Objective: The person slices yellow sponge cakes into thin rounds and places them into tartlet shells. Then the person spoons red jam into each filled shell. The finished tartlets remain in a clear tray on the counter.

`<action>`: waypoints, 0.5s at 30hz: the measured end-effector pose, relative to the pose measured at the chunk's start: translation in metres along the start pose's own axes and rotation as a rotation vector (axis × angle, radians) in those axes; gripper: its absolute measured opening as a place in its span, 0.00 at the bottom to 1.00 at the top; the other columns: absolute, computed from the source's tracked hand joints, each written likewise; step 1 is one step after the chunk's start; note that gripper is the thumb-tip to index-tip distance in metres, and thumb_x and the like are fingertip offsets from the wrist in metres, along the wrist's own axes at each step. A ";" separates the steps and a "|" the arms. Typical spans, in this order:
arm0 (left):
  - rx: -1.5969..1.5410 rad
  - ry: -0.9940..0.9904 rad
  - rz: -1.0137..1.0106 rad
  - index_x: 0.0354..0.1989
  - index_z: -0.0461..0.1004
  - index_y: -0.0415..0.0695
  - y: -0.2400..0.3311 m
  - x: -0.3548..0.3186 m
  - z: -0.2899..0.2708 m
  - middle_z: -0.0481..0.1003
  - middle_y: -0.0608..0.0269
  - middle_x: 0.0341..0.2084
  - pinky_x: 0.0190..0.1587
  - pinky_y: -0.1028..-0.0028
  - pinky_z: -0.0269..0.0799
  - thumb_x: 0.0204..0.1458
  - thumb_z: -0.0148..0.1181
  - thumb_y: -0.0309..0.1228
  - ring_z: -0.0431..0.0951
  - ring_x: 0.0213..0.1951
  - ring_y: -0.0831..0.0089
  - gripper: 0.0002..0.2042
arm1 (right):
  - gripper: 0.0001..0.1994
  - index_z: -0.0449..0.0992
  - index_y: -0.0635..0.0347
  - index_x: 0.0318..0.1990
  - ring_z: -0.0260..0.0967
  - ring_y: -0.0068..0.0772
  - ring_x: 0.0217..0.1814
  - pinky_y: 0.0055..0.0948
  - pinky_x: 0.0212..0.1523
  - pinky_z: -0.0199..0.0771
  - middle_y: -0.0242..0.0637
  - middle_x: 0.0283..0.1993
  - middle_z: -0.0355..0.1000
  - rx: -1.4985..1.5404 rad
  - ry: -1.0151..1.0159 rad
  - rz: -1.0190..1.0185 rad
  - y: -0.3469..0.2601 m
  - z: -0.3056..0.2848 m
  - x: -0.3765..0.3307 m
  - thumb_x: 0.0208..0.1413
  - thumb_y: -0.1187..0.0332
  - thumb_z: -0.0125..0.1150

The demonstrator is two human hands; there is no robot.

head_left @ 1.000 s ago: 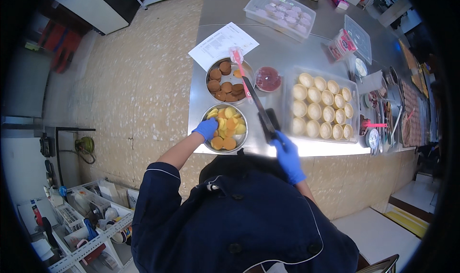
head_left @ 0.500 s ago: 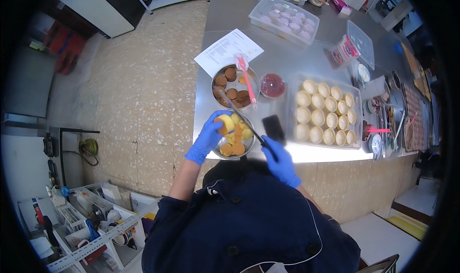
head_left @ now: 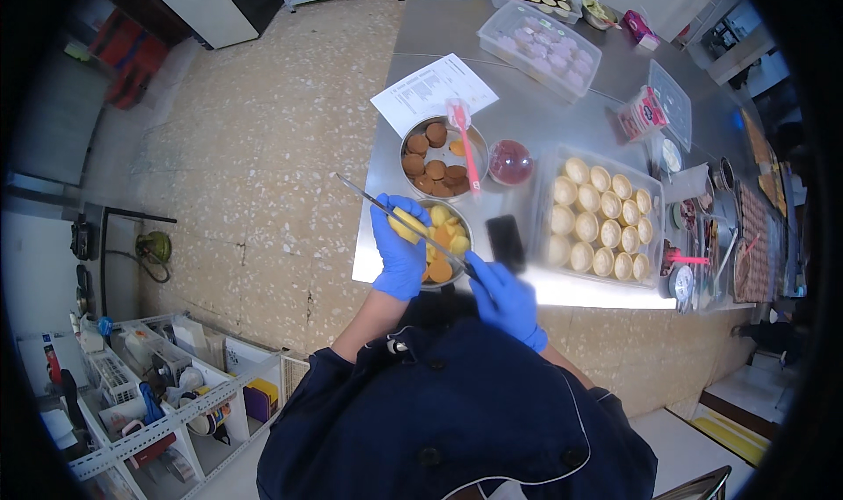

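My left hand point(head_left: 399, 258), in a blue glove, grips a small yellow sponge cake round point(head_left: 407, 224) over the near metal bowl. My right hand point(head_left: 505, 300), gloved too, is closed around the dark handle of a long knife point(head_left: 362, 193). Its blade slants up to the left across the cake, and the tip reaches past my left fingers. Whether the edge is inside the cake I cannot tell. Below lies the near bowl point(head_left: 470, 228), with yellow and golden-brown cake rounds point(head_left: 441, 269) in it. My left hand hides part of that bowl.
A round metal pan point(head_left: 402, 153) of brown cake rounds point(head_left: 436, 170) stands beyond, a pink spatula point(head_left: 470, 153) across its rim. Nearby are a printed sheet point(head_left: 421, 92), a bowl of red filling point(head_left: 510, 162), a dark phone point(head_left: 505, 241) and a plastic tub point(head_left: 546, 171) of pale tart shells.
The knife has swung from steep over the bowls to a flatter slant across the cake in my left hand. That hand has turned upright around the cake. The whole view has shifted slightly.
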State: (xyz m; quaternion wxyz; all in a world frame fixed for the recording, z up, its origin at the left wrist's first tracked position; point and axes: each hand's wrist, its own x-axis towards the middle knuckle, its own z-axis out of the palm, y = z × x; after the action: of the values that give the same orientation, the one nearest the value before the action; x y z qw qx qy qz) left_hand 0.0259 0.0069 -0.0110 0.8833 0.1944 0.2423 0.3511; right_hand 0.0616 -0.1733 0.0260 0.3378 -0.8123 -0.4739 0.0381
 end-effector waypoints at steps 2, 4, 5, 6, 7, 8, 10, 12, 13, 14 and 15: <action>0.006 -0.005 0.011 0.23 0.63 0.46 0.001 -0.001 0.003 0.63 0.64 0.18 0.30 0.72 0.64 0.56 0.40 0.44 0.65 0.24 0.71 0.16 | 0.25 0.63 0.51 0.57 0.68 0.32 0.25 0.27 0.23 0.68 0.32 0.32 0.68 -0.016 -0.001 0.004 -0.001 0.000 0.000 0.48 0.68 0.57; 0.061 0.011 0.043 0.21 0.61 0.47 0.001 -0.002 0.007 0.62 0.65 0.18 0.30 0.72 0.62 0.56 0.40 0.45 0.62 0.24 0.72 0.17 | 0.25 0.63 0.51 0.57 0.68 0.32 0.25 0.27 0.23 0.68 0.32 0.32 0.68 -0.022 -0.010 0.015 -0.002 0.001 -0.001 0.48 0.68 0.57; 0.064 0.032 0.041 0.21 0.61 0.47 0.002 -0.003 0.008 0.61 0.65 0.18 0.29 0.72 0.62 0.56 0.40 0.45 0.62 0.24 0.72 0.17 | 0.25 0.64 0.51 0.57 0.67 0.32 0.24 0.27 0.23 0.68 0.32 0.32 0.68 -0.026 -0.016 0.024 -0.002 0.000 -0.003 0.48 0.68 0.57; 0.065 0.031 0.048 0.21 0.61 0.47 0.002 -0.003 0.010 0.61 0.66 0.18 0.29 0.72 0.62 0.56 0.40 0.45 0.62 0.23 0.72 0.17 | 0.25 0.64 0.51 0.57 0.67 0.33 0.24 0.27 0.23 0.68 0.32 0.32 0.68 -0.026 -0.031 0.038 -0.001 0.000 -0.005 0.48 0.68 0.58; 0.066 0.030 0.054 0.21 0.61 0.47 0.003 -0.003 0.012 0.61 0.66 0.17 0.29 0.72 0.61 0.56 0.40 0.45 0.62 0.23 0.72 0.17 | 0.25 0.64 0.51 0.56 0.68 0.33 0.24 0.27 0.23 0.68 0.32 0.32 0.68 -0.036 -0.032 0.046 -0.001 -0.001 -0.008 0.48 0.68 0.58; 0.048 0.037 0.047 0.21 0.61 0.47 0.004 -0.003 0.013 0.61 0.66 0.17 0.28 0.72 0.61 0.56 0.40 0.45 0.62 0.23 0.72 0.17 | 0.25 0.64 0.51 0.56 0.68 0.33 0.24 0.27 0.23 0.68 0.32 0.32 0.69 -0.041 -0.043 0.061 0.000 -0.002 -0.012 0.48 0.67 0.58; 0.014 0.043 0.037 0.21 0.61 0.48 0.007 -0.003 0.015 0.60 0.66 0.17 0.28 0.73 0.60 0.56 0.40 0.45 0.61 0.22 0.73 0.17 | 0.24 0.64 0.51 0.56 0.68 0.32 0.25 0.27 0.24 0.69 0.32 0.33 0.69 -0.049 -0.046 0.072 0.003 -0.007 -0.022 0.48 0.67 0.58; -0.004 0.063 0.021 0.20 0.60 0.48 0.008 -0.001 0.016 0.60 0.67 0.16 0.27 0.73 0.60 0.56 0.40 0.45 0.60 0.22 0.73 0.17 | 0.24 0.65 0.51 0.56 0.69 0.32 0.25 0.27 0.25 0.69 0.32 0.33 0.69 -0.049 -0.033 0.062 0.007 -0.012 -0.031 0.48 0.67 0.58; -0.011 0.043 0.033 0.20 0.60 0.48 0.008 -0.001 0.015 0.59 0.67 0.16 0.27 0.73 0.59 0.56 0.40 0.45 0.60 0.21 0.73 0.17 | 0.24 0.65 0.51 0.56 0.69 0.32 0.26 0.26 0.25 0.69 0.32 0.34 0.69 -0.050 -0.028 0.056 0.008 -0.014 -0.034 0.48 0.67 0.58; -0.007 0.076 0.018 0.20 0.60 0.48 0.007 0.000 0.014 0.59 0.67 0.16 0.27 0.73 0.59 0.56 0.39 0.45 0.60 0.21 0.73 0.17 | 0.24 0.65 0.51 0.56 0.69 0.32 0.26 0.26 0.25 0.69 0.32 0.34 0.70 -0.051 -0.023 0.050 0.008 -0.016 -0.036 0.48 0.67 0.58; -0.001 0.080 0.019 0.20 0.60 0.48 0.005 0.000 0.012 0.59 0.67 0.16 0.27 0.73 0.59 0.56 0.39 0.45 0.60 0.21 0.73 0.17 | 0.24 0.65 0.51 0.56 0.70 0.32 0.26 0.26 0.25 0.69 0.32 0.34 0.70 -0.026 0.024 0.017 0.008 -0.017 -0.036 0.49 0.67 0.57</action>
State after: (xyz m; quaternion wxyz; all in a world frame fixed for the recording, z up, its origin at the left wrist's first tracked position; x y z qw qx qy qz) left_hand 0.0305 0.0082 0.0016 0.8696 0.1820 0.2754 0.3671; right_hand 0.0543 -0.2132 0.0253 0.3323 -0.8210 -0.4635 0.0249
